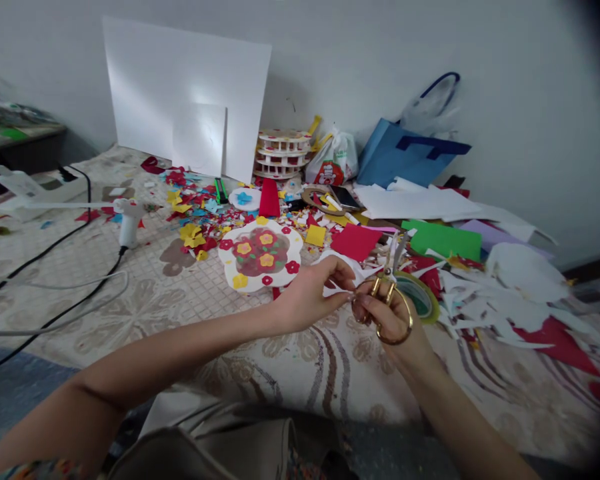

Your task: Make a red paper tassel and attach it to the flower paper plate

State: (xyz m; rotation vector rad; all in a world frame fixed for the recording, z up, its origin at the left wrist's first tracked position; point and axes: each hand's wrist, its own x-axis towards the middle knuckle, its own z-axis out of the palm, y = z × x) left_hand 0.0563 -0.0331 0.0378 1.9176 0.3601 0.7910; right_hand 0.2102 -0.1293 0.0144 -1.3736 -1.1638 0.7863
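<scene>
My right hand (393,320) is closed around the gold handles of a pair of scissors (391,288), whose blades point up and away from me. Thumb and fingers of my left hand (317,293) are pinched together, touching the fingertips of my right hand. Whatever the left fingers hold is too small to make out. White paper (363,269) shows just behind both hands. Beside the left hand lies a scalloped white plaque (235,270) decorated with red and yellow flowers. A roll of green tape (423,293) rests by the right hand.
Colourful paper scraps (200,207) litter the cloth-covered table. At left are a glue gun (129,223) and its cord. Red card (355,241), green card (445,240) and white offcuts (510,327) lie right. A tiered stand (283,155) and blue bag (405,153) stand behind.
</scene>
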